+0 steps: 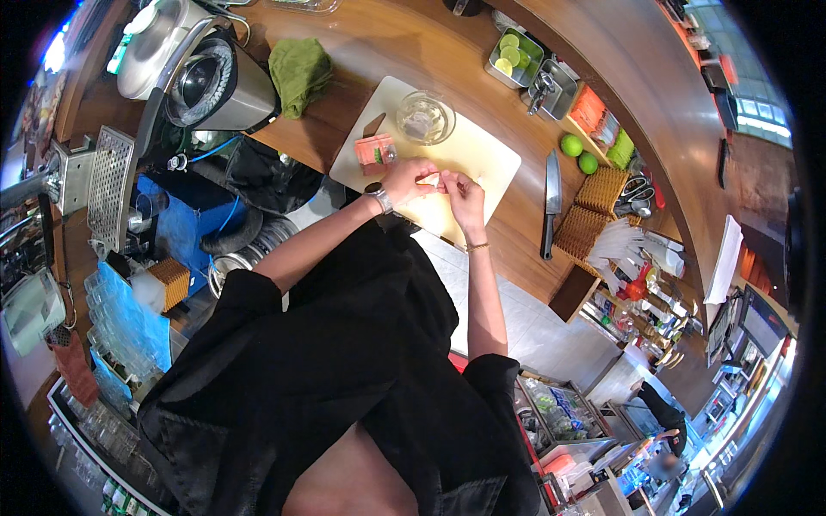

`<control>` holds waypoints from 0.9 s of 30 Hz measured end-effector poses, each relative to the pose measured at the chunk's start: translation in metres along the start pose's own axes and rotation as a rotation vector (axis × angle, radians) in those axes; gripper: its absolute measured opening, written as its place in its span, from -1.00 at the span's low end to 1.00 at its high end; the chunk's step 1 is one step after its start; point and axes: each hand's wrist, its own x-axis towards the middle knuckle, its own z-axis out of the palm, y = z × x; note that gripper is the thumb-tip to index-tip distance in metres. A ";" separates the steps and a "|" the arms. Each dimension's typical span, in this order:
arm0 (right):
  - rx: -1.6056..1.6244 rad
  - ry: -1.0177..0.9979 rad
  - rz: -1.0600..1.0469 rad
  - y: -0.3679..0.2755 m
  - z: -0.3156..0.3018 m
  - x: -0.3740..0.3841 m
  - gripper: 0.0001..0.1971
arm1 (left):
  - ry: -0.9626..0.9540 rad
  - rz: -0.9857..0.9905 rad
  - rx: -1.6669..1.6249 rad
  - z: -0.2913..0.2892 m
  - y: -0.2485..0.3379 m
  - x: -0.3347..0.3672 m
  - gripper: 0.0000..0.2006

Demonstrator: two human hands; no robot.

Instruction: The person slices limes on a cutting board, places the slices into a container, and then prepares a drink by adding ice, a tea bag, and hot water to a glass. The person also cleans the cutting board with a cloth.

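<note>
My left hand (406, 179) and my right hand (465, 193) meet over a pale cutting board (490, 153) on a wooden counter. The fingers of both pinch a small light thing between them; it is too small to tell what it is. A watch sits on my left wrist, a thin bracelet on my right. Just left of my left hand lies a small pink and green packet (376, 150). A clear glass bowl (425, 117) stands at the board's far edge.
A large knife (551, 202) lies right of the board, with two limes (579, 153) beyond it. A steel tray of lime halves (514, 57) and a green cloth (298, 73) lie farther back. A metal blender jug (215, 86) stands at the left. Woven baskets (594, 211) sit at the right.
</note>
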 end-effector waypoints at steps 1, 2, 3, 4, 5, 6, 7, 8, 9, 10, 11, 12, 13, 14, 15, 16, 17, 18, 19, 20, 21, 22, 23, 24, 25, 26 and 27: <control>0.008 -0.005 -0.040 -0.003 0.001 -0.001 -0.78 | -0.010 0.001 -0.032 -0.002 -0.001 0.000 -0.68; 0.016 -0.010 -0.081 -0.005 0.003 -0.004 -0.78 | -0.020 0.001 -0.065 -0.005 -0.002 0.000 -0.68; 0.023 -0.017 -0.121 -0.008 0.003 -0.006 -0.79 | -0.029 -0.001 -0.099 -0.008 -0.002 -0.001 -0.67; -0.016 -0.032 -0.121 -0.012 0.003 -0.007 -0.80 | -0.037 -0.003 -0.132 -0.011 -0.002 -0.003 -0.66; -0.056 -0.047 -0.122 -0.017 0.002 -0.007 -0.81 | -0.059 0.006 -0.124 -0.013 -0.002 -0.004 -0.67; -0.094 -0.060 -0.124 -0.021 0.001 -0.006 -0.81 | -0.082 0.017 -0.115 -0.018 0.004 -0.007 -0.67; -0.116 -0.075 -0.112 -0.026 0.000 -0.006 -0.82 | -0.105 0.027 -0.106 -0.021 0.008 -0.009 -0.68; -0.137 -0.090 -0.099 -0.031 -0.002 -0.008 -0.83 | -0.110 0.031 -0.158 -0.022 0.007 -0.011 -0.70; -0.162 -0.104 -0.088 -0.034 -0.003 -0.010 -0.84 | -0.115 0.038 -0.212 -0.024 0.008 -0.013 -0.72; -0.122 -0.110 -0.091 -0.035 -0.004 -0.013 -0.84 | -0.119 0.045 -0.265 -0.026 0.008 -0.016 -0.74; -0.082 -0.117 -0.094 -0.035 -0.004 -0.016 -0.85 | -0.124 0.061 -0.329 -0.028 0.009 -0.020 -0.76; -0.041 -0.127 -0.095 -0.038 -0.003 -0.020 -0.85 | -0.115 0.080 -0.285 -0.030 0.009 -0.023 -0.76; -0.100 -0.129 -0.130 -0.040 -0.002 -0.023 -0.85 | -0.107 0.099 -0.240 -0.031 0.010 -0.026 -0.77; -0.159 -0.131 -0.165 -0.044 -0.002 -0.027 -0.85 | -0.099 0.117 -0.195 -0.033 0.010 -0.027 -0.78; -0.219 -0.131 -0.198 -0.048 -0.002 -0.030 -0.85 | -0.056 0.215 -0.022 -0.034 0.012 -0.028 -0.81; -0.218 -0.113 -0.183 -0.049 -0.001 -0.032 -0.86 | -0.054 0.213 -0.007 -0.034 0.014 -0.030 -0.81; -0.216 -0.094 -0.168 -0.050 0.001 -0.034 -0.86 | -0.052 0.211 0.007 -0.033 0.017 -0.031 -0.82; -0.214 -0.077 -0.155 -0.051 0.002 -0.034 -0.86 | -0.048 0.209 0.024 -0.033 0.019 -0.032 -0.82; -0.245 -0.087 -0.201 -0.050 0.002 -0.035 -0.87 | -0.038 0.216 0.037 -0.033 0.019 -0.031 -0.83; -0.276 -0.097 -0.247 -0.050 0.002 -0.036 -0.88 | -0.027 0.223 0.050 -0.033 0.018 -0.031 -0.84; -0.308 -0.104 -0.290 -0.049 0.002 -0.038 -0.88 | -0.020 0.231 0.060 -0.032 0.018 -0.031 -0.85; -0.296 -0.086 -0.275 -0.046 0.003 -0.038 -0.89 | -0.026 0.262 0.111 -0.030 0.017 -0.031 -0.86; -0.284 -0.068 -0.260 -0.041 0.006 -0.039 -0.89 | -0.030 0.293 0.161 -0.028 0.017 -0.031 -0.86; -0.272 -0.048 -0.246 -0.035 0.008 -0.038 -0.88 | -0.035 0.326 0.213 -0.028 0.021 -0.031 -0.86; -0.103 -0.045 -0.124 -0.027 0.008 -0.037 -0.88 | -0.018 0.338 0.265 -0.026 0.025 -0.033 -0.87; 0.066 -0.042 -0.002 -0.017 0.009 -0.036 -0.86 | -0.001 0.350 0.318 -0.021 0.031 -0.037 -0.88; 0.235 -0.033 0.123 -0.008 0.008 -0.036 -0.85 | 0.011 0.365 0.367 -0.019 0.040 -0.042 -0.88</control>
